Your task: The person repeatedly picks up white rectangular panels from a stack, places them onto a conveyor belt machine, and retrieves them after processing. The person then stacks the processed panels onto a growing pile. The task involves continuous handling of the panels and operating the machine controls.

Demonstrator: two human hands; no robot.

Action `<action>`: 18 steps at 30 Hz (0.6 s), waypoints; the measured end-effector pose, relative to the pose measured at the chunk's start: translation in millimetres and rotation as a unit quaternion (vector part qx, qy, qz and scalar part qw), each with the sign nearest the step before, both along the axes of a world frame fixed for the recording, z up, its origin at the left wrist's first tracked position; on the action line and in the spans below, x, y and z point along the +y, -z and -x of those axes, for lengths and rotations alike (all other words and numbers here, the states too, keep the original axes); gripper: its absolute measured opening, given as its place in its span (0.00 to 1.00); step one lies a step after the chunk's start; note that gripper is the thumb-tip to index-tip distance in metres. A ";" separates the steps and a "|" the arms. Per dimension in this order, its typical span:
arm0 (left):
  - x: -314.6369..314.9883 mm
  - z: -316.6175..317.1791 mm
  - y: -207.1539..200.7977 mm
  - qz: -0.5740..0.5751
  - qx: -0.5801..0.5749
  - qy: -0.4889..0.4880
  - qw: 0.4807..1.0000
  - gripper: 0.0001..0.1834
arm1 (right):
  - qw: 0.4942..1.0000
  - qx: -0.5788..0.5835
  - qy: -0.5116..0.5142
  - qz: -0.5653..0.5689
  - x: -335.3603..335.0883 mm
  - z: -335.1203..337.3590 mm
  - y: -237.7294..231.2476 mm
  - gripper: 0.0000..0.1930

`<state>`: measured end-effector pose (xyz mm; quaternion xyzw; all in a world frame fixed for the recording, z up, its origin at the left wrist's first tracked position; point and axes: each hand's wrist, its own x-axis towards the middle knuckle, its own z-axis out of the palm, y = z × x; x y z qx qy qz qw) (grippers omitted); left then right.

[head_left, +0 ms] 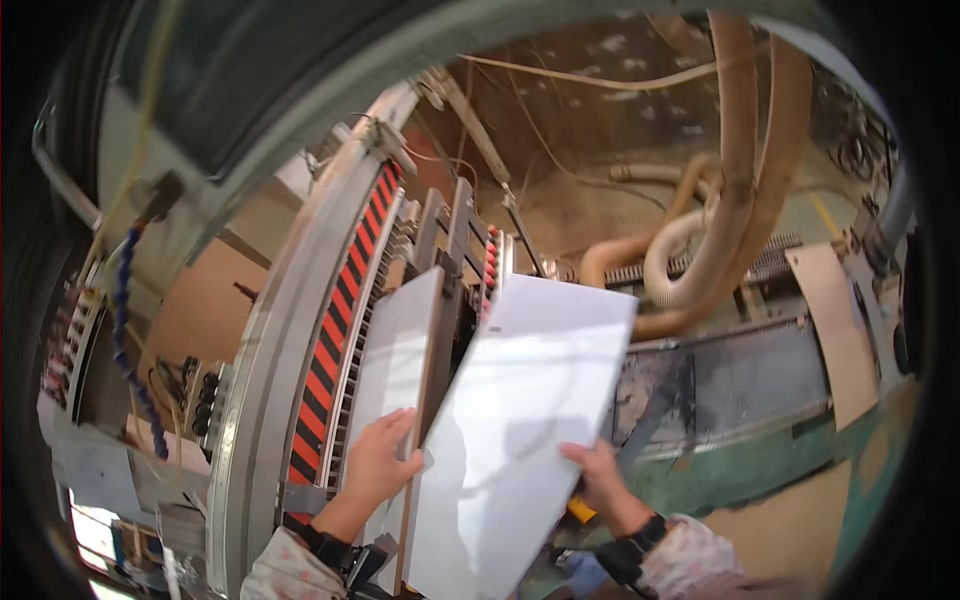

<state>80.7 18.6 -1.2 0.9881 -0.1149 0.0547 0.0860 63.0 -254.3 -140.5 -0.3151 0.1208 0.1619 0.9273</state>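
A white rectangular panel (pixel 520 400) slants across the middle of the view, its near end running toward the lower edge. My right hand (pixel 597 476) grips its right edge, thumb on the white face and fingers hidden underneath. Left of it, a second white panel (pixel 395 345) with a brown edge lies along the machine. My left hand (pixel 380 462) rests on this second panel, fingers laid on its face. Its thumb reaches across the brown edge to the left side of the first panel; whether it presses on that panel, I cannot tell.
A long metal machine beam (pixel 275 350) with a red-and-black striped strip (pixel 345 305) runs along the left. Thick beige hoses (pixel 735 160) hang at the upper right. A blue segmented hose (pixel 125 320) is far left. A brown board (pixel 835 335) leans at the right.
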 end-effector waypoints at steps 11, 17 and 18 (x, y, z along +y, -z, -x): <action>12.4 26.2 78.2 0.084 -0.061 -0.047 0.993 0.34 | 0.987 -0.055 0.129 0.077 -150.8 40.7 -43.7 0.33; -61.2 206.2 55.2 0.627 -0.129 -0.319 0.699 0.27 | 0.996 0.033 0.033 0.082 -148.1 60.2 -78.6 0.22; -86.3 241.3 49.6 0.682 -0.091 -0.351 0.635 0.26 | 0.996 0.022 0.009 0.091 -137.0 64.9 -80.0 0.22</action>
